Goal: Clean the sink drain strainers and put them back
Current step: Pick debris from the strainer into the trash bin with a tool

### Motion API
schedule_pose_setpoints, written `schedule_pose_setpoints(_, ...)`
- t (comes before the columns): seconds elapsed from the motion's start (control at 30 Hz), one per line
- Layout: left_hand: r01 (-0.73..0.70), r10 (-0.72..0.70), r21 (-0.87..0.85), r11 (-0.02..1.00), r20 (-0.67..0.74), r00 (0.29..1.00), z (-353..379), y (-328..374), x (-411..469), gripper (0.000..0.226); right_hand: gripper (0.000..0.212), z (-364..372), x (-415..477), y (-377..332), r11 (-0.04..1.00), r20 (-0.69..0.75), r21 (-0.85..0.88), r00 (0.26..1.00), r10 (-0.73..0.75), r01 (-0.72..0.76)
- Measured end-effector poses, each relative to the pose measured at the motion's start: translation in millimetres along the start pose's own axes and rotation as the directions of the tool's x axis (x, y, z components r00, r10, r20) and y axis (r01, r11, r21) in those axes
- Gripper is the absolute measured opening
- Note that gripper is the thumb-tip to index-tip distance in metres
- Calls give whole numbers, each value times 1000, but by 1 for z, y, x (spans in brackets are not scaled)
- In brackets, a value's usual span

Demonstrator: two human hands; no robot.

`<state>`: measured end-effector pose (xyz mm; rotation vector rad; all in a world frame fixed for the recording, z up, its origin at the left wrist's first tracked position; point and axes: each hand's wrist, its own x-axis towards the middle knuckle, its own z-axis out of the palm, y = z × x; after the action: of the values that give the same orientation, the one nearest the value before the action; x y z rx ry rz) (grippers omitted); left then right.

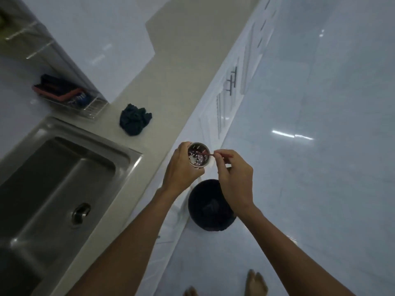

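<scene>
My left hand (181, 167) grips a round steel drain strainer (199, 155), a perforated cup tipped so its inside faces me, held in the air past the counter's edge. My right hand (234, 174) pinches a thin stick (208, 154) whose tip pokes into the strainer's bowl. Both hands hover above a black bin (208, 208) on the floor. In the steel sink (64, 167) at the left, the drain opening (80, 212) shows something metal in it; I cannot tell what.
A crumpled dark cloth (135, 120) lies on the beige counter (166, 86) right of the sink. A wire rack with a red-edged sponge (62, 92) sits behind the sink. White cabinet doors with dark handles (232, 81) run below the counter. My bare feet (255, 284) stand on glossy white floor tiles.
</scene>
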<state>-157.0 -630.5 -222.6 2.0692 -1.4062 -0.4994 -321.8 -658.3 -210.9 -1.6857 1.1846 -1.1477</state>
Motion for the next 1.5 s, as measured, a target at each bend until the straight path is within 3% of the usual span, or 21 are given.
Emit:
schedule_pose_setpoints(0.23,70,-71,18,997,100,992,145,-22,-21,70,8,-46,-43,134,982,-33,-7,982,187,-187)
schedule_pose_setpoints(0.47,76,-93,111,991,163,982,223,-88,-46,69,10,-16,-105,230,941,6,51,942,336,-335)
schedule_pose_setpoints(0.63,65,-95,147,987,210,973,243,-127,-60,67,13,22,-132,274,925,7,57,927,376,-376)
schedule_pose_setpoints(0.8,82,-131,220,972,216,968,252,-151,-67,68,15,43,-141,306,885,-113,82,878,466,-459)
schedule_pose_setpoints(0.97,63,-127,286,956,211,969,262,-168,-66,65,13,64,-163,315,912,-1,38,913,408,-408)
schedule_pose_setpoints(1.13,-14,-86,422,907,216,973,279,-191,-64,71,18,79,-171,341,889,-4,-97,894,449,-447)
schedule_pose_setpoints(1.37,-80,-69,499,863,274,959,306,-218,-57,65,18,97,-179,367,913,70,-95,912,403,-396)
schedule_pose_setpoints(1.5,-94,-69,536,839,275,959,316,-229,-59,61,17,100,-181,385,891,-30,-152,903,429,-428)
